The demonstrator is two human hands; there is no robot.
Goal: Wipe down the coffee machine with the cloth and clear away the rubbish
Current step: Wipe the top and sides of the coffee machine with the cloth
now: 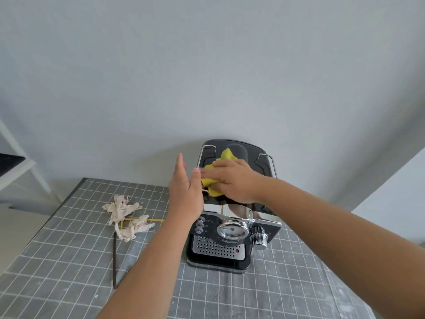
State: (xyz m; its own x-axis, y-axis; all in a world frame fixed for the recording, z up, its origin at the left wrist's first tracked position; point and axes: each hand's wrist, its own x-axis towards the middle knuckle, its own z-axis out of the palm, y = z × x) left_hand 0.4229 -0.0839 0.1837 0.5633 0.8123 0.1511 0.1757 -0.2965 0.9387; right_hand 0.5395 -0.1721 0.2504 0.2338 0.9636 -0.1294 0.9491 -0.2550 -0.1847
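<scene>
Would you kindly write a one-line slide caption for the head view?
Right hand presses a yellow cloth on the black coffee machine; open left hand alongside; crumpled paper scraps remain on the checked tablecloth.

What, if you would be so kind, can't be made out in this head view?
- Top of the coffee machine: largely covered by the right hand and the yellow cloth.
- Left side of the machine: behind the left hand.
- Button symbols and brand badge: too small to read.
- Yellow stick: partly under the crumpled tissues.

Left hand (185,192) flat, upright (fingers extended) — right hand (232,180) seemingly pressing, palm-down.
</scene>
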